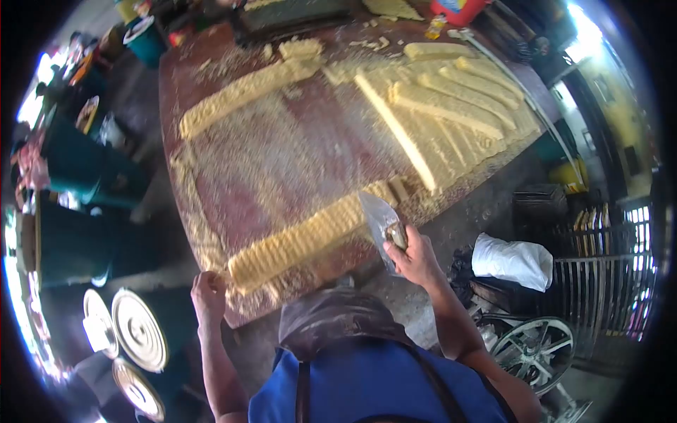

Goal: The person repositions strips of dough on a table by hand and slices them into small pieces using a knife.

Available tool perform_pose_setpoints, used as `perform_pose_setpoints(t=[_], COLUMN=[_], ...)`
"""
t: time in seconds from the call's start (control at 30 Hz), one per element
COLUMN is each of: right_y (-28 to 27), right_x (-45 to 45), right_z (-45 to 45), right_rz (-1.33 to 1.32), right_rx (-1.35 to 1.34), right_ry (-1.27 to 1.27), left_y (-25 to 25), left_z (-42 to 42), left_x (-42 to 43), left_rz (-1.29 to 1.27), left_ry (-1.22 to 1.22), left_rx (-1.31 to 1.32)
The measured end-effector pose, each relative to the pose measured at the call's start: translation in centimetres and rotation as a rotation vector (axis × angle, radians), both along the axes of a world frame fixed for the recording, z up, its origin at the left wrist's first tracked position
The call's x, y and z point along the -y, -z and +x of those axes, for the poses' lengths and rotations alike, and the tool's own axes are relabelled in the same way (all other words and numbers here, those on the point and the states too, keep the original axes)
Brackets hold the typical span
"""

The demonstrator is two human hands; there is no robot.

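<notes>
Reddish table [307, 114]; nearest yellow roll [307, 236] left of right grip [415, 258].

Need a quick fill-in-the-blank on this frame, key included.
The person's ____ hand holds the bladed tool.
The left hand is beside the ____ end of the nearest yellow log.
The white sack lies to the ____ of the table.
The person's top is ____.
Missing words: right; left; right; blue.

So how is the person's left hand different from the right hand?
The right hand grips a flat scraper; the left hand shows no tool. The left hand is by one end of the near ridged yellow log, the right hand towards the other. Both hands are bare.
</notes>
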State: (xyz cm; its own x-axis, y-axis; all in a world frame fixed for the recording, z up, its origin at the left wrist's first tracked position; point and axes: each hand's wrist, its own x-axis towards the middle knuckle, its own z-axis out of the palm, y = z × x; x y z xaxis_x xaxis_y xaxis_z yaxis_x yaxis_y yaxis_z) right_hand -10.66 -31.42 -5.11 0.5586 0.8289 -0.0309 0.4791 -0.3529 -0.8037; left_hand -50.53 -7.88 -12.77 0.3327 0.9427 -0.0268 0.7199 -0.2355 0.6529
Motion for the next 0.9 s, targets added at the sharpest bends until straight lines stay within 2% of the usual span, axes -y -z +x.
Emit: perform_pose_setpoints(t=[0.1,0.13,0.17,0.2,0.33,0.5,0.6,0.63,0.67,0.7,0.77,0.83,0.87,0.9], right_y=[-0.9,-1.8,-2.3,-1.9,-2.3,1.6,-1.2,-1.6,-1.8,-1.9,-1.3,-0.6,-0.4,-0.4], right_x=[0.9,1.1,1.4,1.8,2.9,3.2,1.9,1.6,1.3,0.9,0.4,-1.1,-1.7,-2.6], right_z=[0.5,0.7,1.1,1.3,3.4,10.1,14.6,16.4,18.4,20.4,24.5,27.6,28.8,30.2], right_rz=[-0.022,-0.036,-0.052,0.044,-0.037,-0.012,-0.078,-0.096,-0.128,-0.160,-0.084,0.022,0.014,-0.024], right_rx=[-0.081,-0.080,-0.079,-0.044,-0.168,-0.004,0.075,0.052,0.061,0.067,0.227,0.502,0.470,0.549], right_ry=[0.095,0.123,0.148,0.136,0.202,0.143,0.065,0.049,0.049,0.046,-0.068,-0.102,-0.135,-0.186], left_y=[-2.3,-1.8,-1.4,-2.1,-1.8,3.0,0.2,-1.7,-6.8,-7.6,-11.9,-13.7,-13.7,-12.3], left_z=[5.0,7.3,10.0,13.3,26.3,39.4,47.2,49.7,51.6,53.9,54.6,51.8,50.0,48.1], left_x=[-4.4,-5.8,-7.1,-7.6,-8.3,-10.8,-12.5,-12.9,-11.8,-12.0,-9.4,-7.8,-6.6,-6.5], left_rz=[0.015,0.081,0.070,0.070,-0.106,-0.201,-0.175,-0.134,-0.157,-0.016,0.189,0.159,0.137,0.132], left_ry=[0.059,0.108,0.138,0.176,0.381,0.456,0.392,0.373,0.424,0.399,0.315,0.264,0.241,0.216], left_rx=[0.003,0.107,0.085,0.092,0.238,0.277,0.264,0.282,0.221,0.299,0.560,0.461,0.395,0.373])
